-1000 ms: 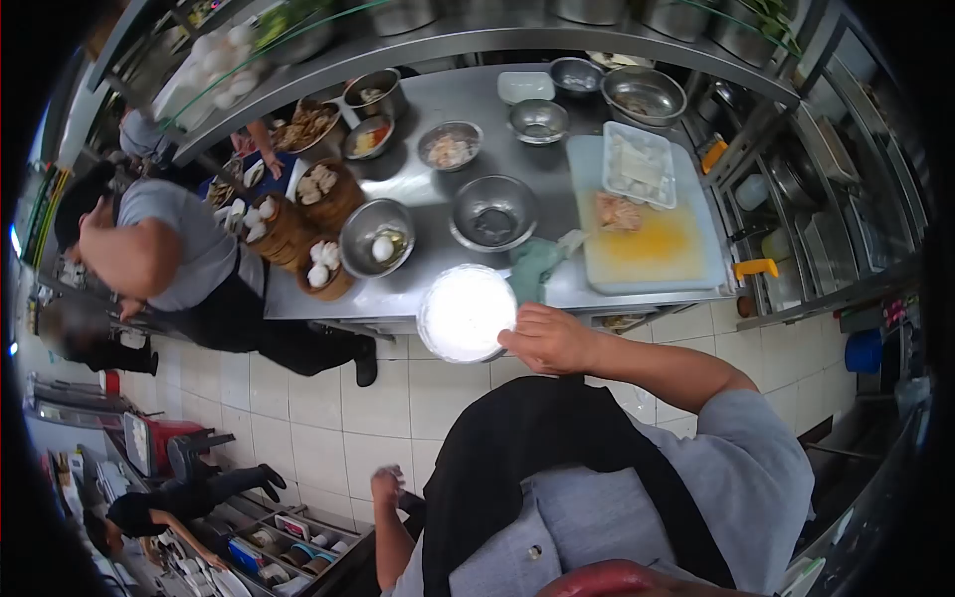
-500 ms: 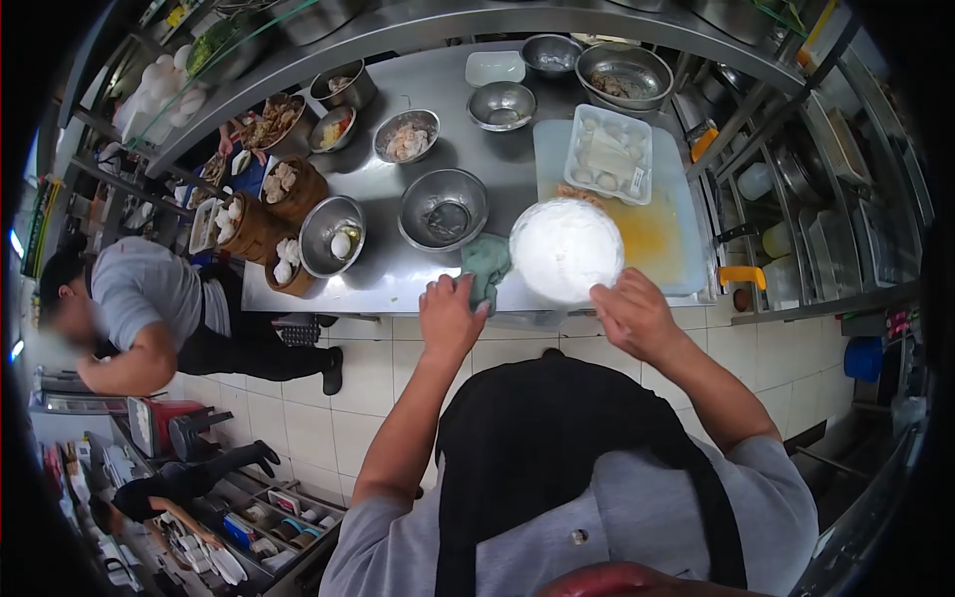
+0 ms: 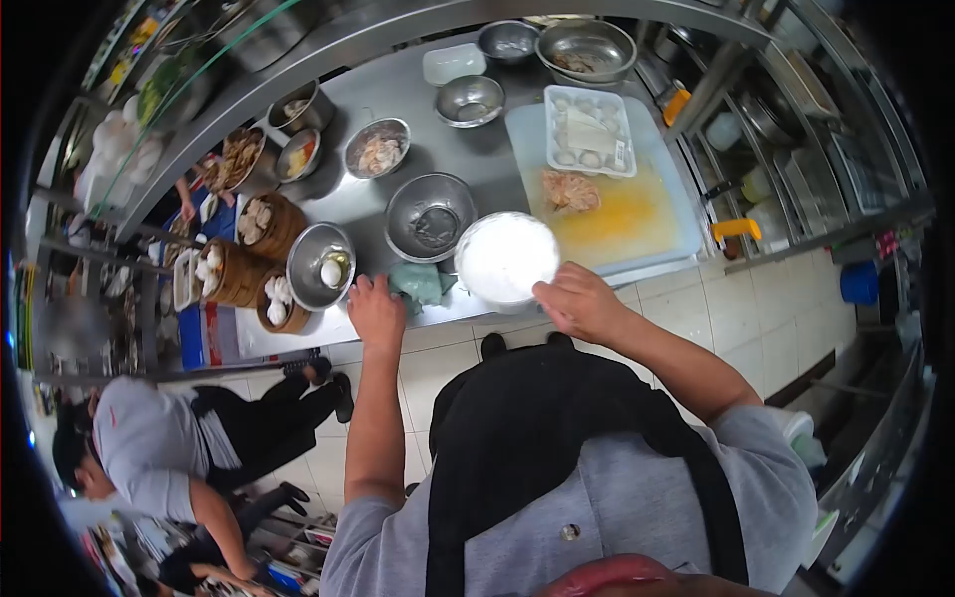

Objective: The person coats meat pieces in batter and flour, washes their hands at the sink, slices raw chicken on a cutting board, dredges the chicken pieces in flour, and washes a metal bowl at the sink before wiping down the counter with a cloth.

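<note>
My right hand (image 3: 569, 297) grips the rim of a bowl of white powder (image 3: 508, 258) near the table's front edge. Just left of a crumpled green cloth (image 3: 418, 284), my left hand (image 3: 377, 310) is at the table edge with its fingers apart, holding nothing I can see. Beside that hand stands a metal bowl (image 3: 308, 261) with one white egg in it. Behind the cloth is a metal bowl (image 3: 416, 231) with a little clear content. A lump of raw meat (image 3: 571, 191) lies on the cutting board (image 3: 657, 234), which is stained yellow.
A plastic tray (image 3: 589, 129) lies on the board's back part. Bamboo steamers (image 3: 269, 227) and bowls of food (image 3: 379, 149) stand at the left and back. A knife with a yellow handle (image 3: 736, 229) is at the right. A co-worker (image 3: 149, 438) bends at the left.
The powder bowl has moved left, off the board and beside the metal bowl, with my right hand. My left hand has shifted left from the cloth. The co-worker has bent lower.
</note>
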A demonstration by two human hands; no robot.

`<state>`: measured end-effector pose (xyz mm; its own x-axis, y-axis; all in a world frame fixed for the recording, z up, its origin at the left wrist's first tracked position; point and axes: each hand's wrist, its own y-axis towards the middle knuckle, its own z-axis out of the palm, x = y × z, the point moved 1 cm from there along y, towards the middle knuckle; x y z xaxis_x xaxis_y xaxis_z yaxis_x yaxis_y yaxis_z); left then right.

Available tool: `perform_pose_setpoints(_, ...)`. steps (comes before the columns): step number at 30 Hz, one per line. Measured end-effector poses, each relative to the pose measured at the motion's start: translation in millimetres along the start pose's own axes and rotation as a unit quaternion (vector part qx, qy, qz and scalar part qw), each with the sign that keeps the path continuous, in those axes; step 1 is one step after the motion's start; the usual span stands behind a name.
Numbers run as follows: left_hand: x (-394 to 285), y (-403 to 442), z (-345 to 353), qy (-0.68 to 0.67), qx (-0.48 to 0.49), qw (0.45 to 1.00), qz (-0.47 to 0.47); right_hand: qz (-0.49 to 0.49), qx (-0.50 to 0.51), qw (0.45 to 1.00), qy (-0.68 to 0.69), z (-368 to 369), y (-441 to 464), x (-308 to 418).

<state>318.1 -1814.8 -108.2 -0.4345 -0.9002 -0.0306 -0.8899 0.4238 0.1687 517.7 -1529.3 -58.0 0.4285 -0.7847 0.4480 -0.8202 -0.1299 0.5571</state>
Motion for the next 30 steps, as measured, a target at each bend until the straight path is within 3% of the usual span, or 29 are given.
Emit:
perform_pose_setpoints(5, -0.5, 2.2, -13.6, -0.019, 0.036, 0.999, 0.022, 0.007, 0.072, 0.997, -0.039, 42.9, -3.6, -6.7)
perform_pose_setpoints(11, -17.3, 15.8, -51.1, -0.106, 0.014, 0.992, 0.073, 0.053, 0.035, 0.995, -0.078, 46.0, 10.3, -22.5)
perform_pose_setpoints(13, -32.9, 31.8, -61.6, -0.175, -0.059, 0.975, 0.126, 0.074, 0.028, 0.995, -0.061, 20.1, 24.9, -20.1)
perform_pose_setpoints(15, -64.5, 51.9, -71.4, -0.250, -0.086, 0.945, 0.194, 0.325, 0.065, 0.942, -0.052, -5.8, 23.4, -28.6)
perform_pose_setpoints(18, -136.8, 84.2, -70.4, -0.314, -0.055, 0.896, 0.309, 0.369, -0.010, 0.919, -0.141, -24.5, 11.6, -82.1)
perform_pose_setpoints(20, -191.9, 106.2, -55.5, -0.288, 0.001, 0.870, 0.401, 0.360, -0.007, 0.908, -0.214, -15.3, 3.3, -114.5)
perform_pose_setpoints(22, -233.3, 119.8, -11.5, -0.175, -0.024, 0.868, 0.463, 0.362, 0.018, 0.910, -0.201, -10.4, 2.2, -133.4)
perform_pose_setpoints(28, -269.5, 135.2, -23.8, -0.101, 0.088, 0.870, 0.475, 0.403, 0.035, 0.907, -0.117, -21.7, -2.3, -145.1)
perform_pose_setpoints(30, -270.9, 139.2, -20.7, -0.088, 0.081, 0.871, 0.476, 0.415, 0.036, 0.905, -0.092, -24.2, -2.4, -150.0)
